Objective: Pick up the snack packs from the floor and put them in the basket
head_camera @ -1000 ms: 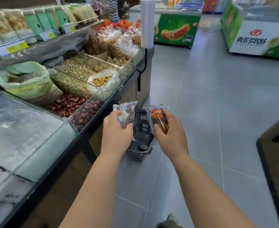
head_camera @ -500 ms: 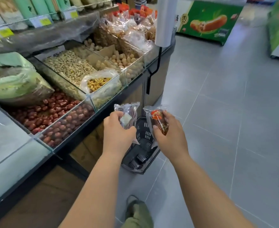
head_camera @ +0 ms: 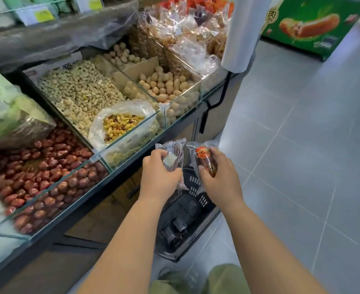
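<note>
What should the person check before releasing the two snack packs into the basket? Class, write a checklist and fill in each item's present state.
1. Left hand grips the clear snack pack firmly: ok.
2. Right hand grips the red-labelled snack pack firmly: ok.
3. Basket stands on the floor, opening up, below both hands: ok.
4. Both packs sit squarely over the opening: cannot tell, as one view gives no depth.
5. Room left beside the dark items already in the basket: ok.
</note>
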The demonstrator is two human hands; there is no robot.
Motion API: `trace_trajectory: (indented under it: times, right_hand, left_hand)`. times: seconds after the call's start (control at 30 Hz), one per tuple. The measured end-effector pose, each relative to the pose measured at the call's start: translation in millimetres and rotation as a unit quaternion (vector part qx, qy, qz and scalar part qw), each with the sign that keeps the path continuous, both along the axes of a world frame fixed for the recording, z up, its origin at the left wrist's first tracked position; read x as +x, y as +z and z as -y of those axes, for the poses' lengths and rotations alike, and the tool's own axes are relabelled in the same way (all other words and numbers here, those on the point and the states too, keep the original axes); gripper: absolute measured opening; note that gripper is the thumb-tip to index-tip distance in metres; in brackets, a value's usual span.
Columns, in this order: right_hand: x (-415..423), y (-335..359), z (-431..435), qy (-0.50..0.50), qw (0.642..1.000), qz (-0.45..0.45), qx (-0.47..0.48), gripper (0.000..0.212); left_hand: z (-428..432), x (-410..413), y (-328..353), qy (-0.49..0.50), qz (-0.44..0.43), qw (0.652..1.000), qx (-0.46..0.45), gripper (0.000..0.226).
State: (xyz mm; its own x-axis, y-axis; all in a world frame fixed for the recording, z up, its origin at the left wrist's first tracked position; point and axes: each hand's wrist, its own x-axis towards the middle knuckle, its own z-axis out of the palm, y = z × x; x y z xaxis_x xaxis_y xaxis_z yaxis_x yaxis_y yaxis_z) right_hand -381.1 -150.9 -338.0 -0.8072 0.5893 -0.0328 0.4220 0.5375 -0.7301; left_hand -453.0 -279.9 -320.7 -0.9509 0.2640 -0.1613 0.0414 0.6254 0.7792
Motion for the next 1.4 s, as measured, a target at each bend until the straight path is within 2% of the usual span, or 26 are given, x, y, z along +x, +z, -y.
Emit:
trace_trajectory:
  times: [0.3,0.47,0.7,1.1,1.27,1.4]
  right_hand:
    - [-94,-41,-82,0.122,0.992,0.040,-0.010,0.057]
    - [-138,-71,-133,0.217,0.973,0.076,-0.013,0.053]
    - [-162,-126,-166,0.281,0.948,0.143,-0.040,0.055]
    - [-153,-262,-156,0.307,0.918,0.250,-0.030,0.056]
    - [-143,-330,-153,0.317,0.902,0.288,-0.046,0.055]
    - [-140,-382,-152,0.284,0.900,0.326,-0.053,0.052]
  left_hand:
    - [-68,-61,-42,0.104,0.040,0.994,-0.017,0.052]
    - [-112,-81,-75,0.195,0.086,0.977,-0.026,0.051]
    - [-148,-85,-133,0.279,0.150,0.948,-0.029,0.049]
    - [-130,-73,-264,0.314,0.235,0.918,-0.066,0.045]
    - [-129,-65,-334,0.319,0.263,0.907,-0.077,0.055]
    - [-138,-59,-399,0.326,0.297,0.894,-0.076,0.044]
